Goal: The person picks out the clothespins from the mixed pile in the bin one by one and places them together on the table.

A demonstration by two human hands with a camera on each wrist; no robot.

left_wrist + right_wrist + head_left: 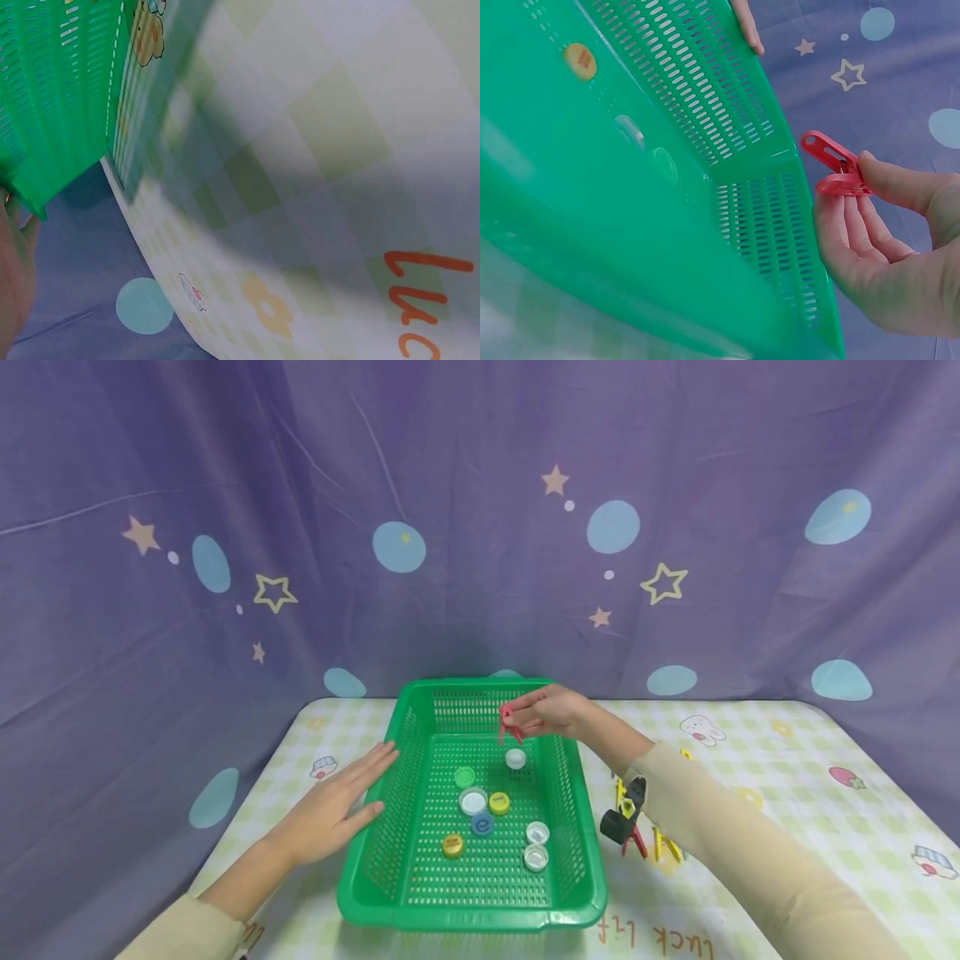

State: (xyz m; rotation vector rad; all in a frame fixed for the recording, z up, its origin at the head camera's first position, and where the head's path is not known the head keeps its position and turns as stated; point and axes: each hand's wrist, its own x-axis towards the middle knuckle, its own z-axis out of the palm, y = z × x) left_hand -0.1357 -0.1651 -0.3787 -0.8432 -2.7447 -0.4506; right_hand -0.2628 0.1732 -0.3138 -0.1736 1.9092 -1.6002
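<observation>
A green plastic basket (pixel 468 920) stands on the table, with several bottle caps on its floor, among them a blue cap (pixel 482 823), a light green cap (pixel 465 777) and a white cap (pixel 515 759). Over the basket's far right part, my right hand (pixel 551 710) pinches a red clothespin (pixel 832 161) between thumb and fingers. My left hand (pixel 341 806) lies along the left rim with its fingers straight and the thumb spread apart. Only part of that hand shows at the edge of the left wrist view.
Red and yellow clothespins, including a yellow clothespin (pixel 666 845), lie right of the basket, partly behind the right forearm and its black wrist camera (pixel 621 820). A checked cloth (pixel 795 827) covers the table. Behind it hangs a purple curtain (pixel 480 610).
</observation>
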